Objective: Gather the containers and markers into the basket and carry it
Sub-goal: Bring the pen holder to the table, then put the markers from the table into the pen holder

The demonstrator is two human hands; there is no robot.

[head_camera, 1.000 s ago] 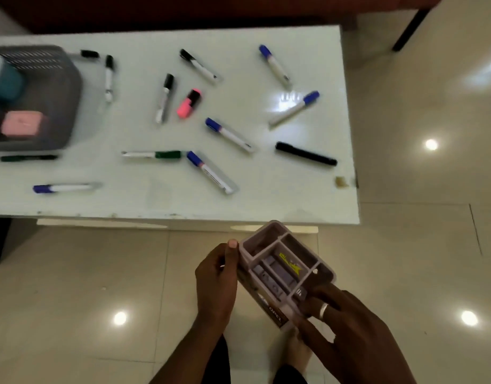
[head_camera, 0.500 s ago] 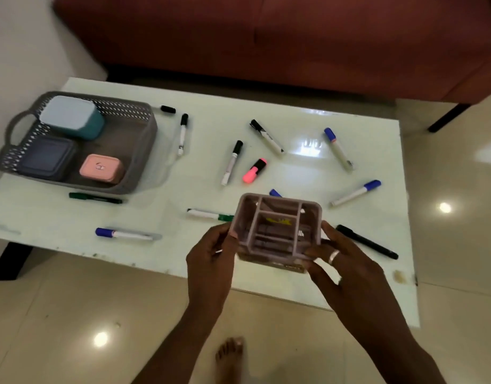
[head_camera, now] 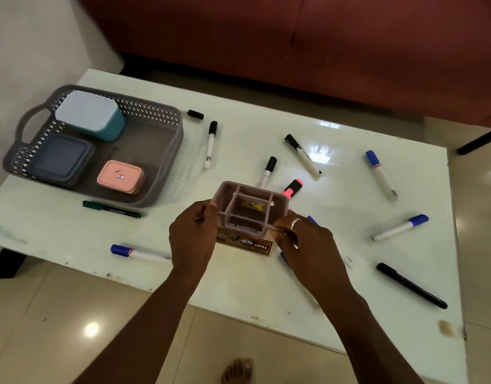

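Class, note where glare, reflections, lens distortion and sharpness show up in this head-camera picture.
Head view: glare patches sit on the glossy table toward its far side; a ceiling light mirrors as a bright spot on the floor; the wide lens bows the table's edges; the compartment box is fairly sharp.

"OPEL" on organizer label (head_camera: 256,245); rest perhaps unreadable.

The divided organizer (head_camera: 251,210), held tilted over the floor short of the table (head_camera: 349,273) a second ago, has been carried forward over the tabletop and levelled, its far rim now seen just beside the pink highlighter (head_camera: 292,188). The left hand (head_camera: 193,235) and right hand (head_camera: 308,245) have been brought along with it, the right shifted from the near corner to the right wall. The whole basket (head_camera: 166,117) has been brought into view.
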